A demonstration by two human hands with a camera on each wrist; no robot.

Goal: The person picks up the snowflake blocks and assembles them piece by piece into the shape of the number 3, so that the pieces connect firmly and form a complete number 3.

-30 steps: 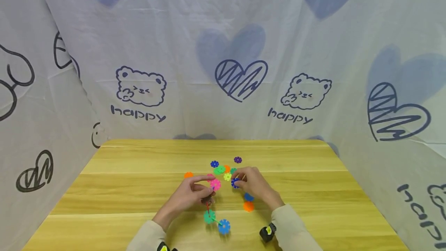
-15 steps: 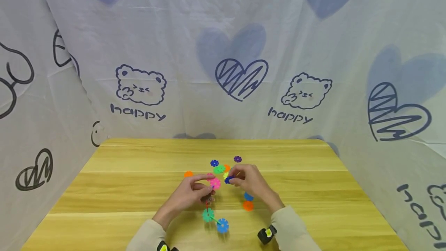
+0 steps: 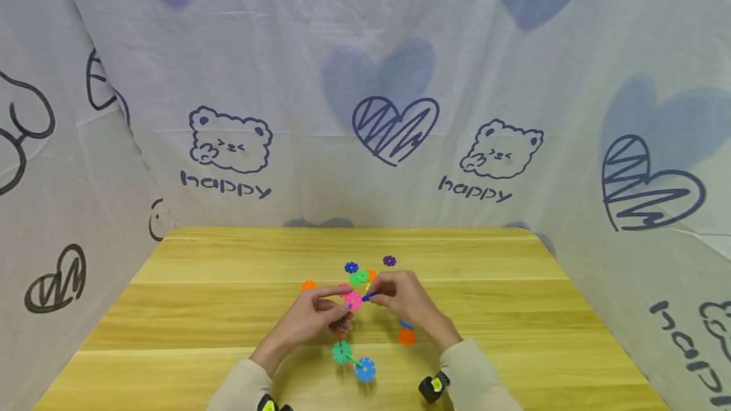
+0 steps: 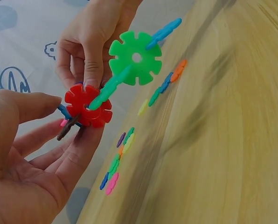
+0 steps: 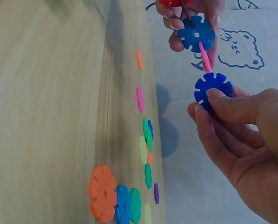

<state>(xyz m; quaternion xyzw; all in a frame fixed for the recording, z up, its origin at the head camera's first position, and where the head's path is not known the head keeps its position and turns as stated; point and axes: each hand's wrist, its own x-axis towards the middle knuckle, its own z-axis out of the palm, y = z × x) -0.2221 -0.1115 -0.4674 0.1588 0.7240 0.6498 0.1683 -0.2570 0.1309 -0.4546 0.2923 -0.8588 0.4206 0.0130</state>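
My left hand (image 3: pixel 311 321) holds a chain of slotted plastic snowflake discs between thumb and fingers. In the left wrist view it runs from a brown disc (image 4: pixel 67 128) through a red disc (image 4: pixel 75 99) and green discs (image 4: pixel 122 52) to a light blue disc (image 4: pixel 165 32) at the hanging end. At the other end, a pink disc (image 5: pixel 205 58) sticks out edge-on from a blue disc (image 5: pixel 187 37). My right hand (image 3: pixel 412 300) pinches a dark blue disc (image 5: pixel 205 87) by thumb and fingers, its slotted rim right at the pink disc's outer edge.
Loose discs lie on the wooden table (image 3: pixel 200 309) beyond the hands, among them a purple disc (image 3: pixel 389 261), a blue disc (image 3: pixel 351 267) and a green disc (image 3: pixel 361 276). An orange disc (image 3: pixel 407 337) lies under the right wrist. Printed cloth (image 3: pixel 320 163) walls the table's back and sides.
My right hand has moved left, bringing the dark blue disc up to the pink one and turning it edge-on in the head view. My left hand stays nearly still with the chain.
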